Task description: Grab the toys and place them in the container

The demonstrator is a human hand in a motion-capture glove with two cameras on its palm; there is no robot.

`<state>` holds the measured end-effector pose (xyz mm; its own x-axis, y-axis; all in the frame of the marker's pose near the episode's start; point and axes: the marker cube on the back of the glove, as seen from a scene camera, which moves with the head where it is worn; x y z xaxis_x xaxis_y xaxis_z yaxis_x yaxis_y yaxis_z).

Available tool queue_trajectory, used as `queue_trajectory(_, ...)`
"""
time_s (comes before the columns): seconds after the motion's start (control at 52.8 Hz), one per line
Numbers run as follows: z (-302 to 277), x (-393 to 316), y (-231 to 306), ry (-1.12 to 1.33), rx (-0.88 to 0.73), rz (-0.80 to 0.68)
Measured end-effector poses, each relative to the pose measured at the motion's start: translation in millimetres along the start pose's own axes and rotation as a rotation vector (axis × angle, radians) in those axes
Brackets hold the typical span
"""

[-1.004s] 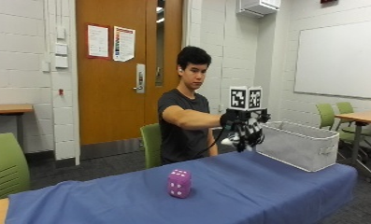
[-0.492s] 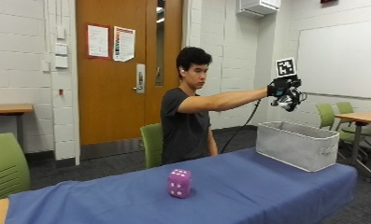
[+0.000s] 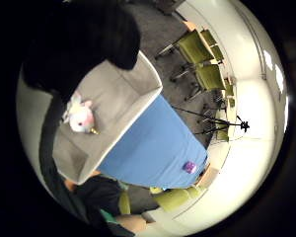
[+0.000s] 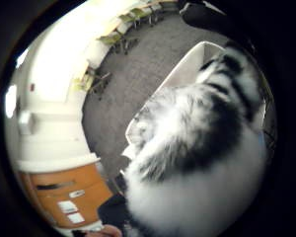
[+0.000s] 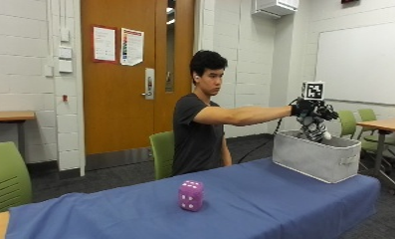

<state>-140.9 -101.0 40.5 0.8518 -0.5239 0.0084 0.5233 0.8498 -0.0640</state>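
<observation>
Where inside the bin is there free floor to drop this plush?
The grey bin floor is bare except where the pink-and-white plush lies near one side wall. The hand holds the black-and-white plush above the bin.

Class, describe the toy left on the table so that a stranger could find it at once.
Start at the long table under the blue cloth, with a grey container at one end. Toward the other end stands a purple die, alone on the cloth: a cube with white spots, nothing else near it.
</observation>
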Motion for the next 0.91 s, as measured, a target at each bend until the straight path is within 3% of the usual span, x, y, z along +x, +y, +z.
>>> queue_trajectory(0.114,3,-66,-7,-0.048,0.017,0.009)
queue_trajectory(0.189,0,-71,-3,-0.07,0.052,0.064)
queue_trajectory(0.246,-1,-54,3,0.023,0.06,0.134)
queue_trajectory(0.322,-8,-35,20,-0.002,0.066,0.003)
queue_trajectory(0.455,-19,-2,46,-0.024,0.089,0.006)
queue_trajectory(0.53,-24,33,66,0.071,0.089,0.134)
queue_trajectory(0.663,-35,86,117,0.14,0.135,0.214)
queue_trajectory(0.739,-43,117,164,0.047,0.156,0.093)
queue_trajectory(0.833,-39,167,197,0.168,0.159,0.327)
queue_trajectory(0.909,-31,205,233,0.173,0.152,0.402)
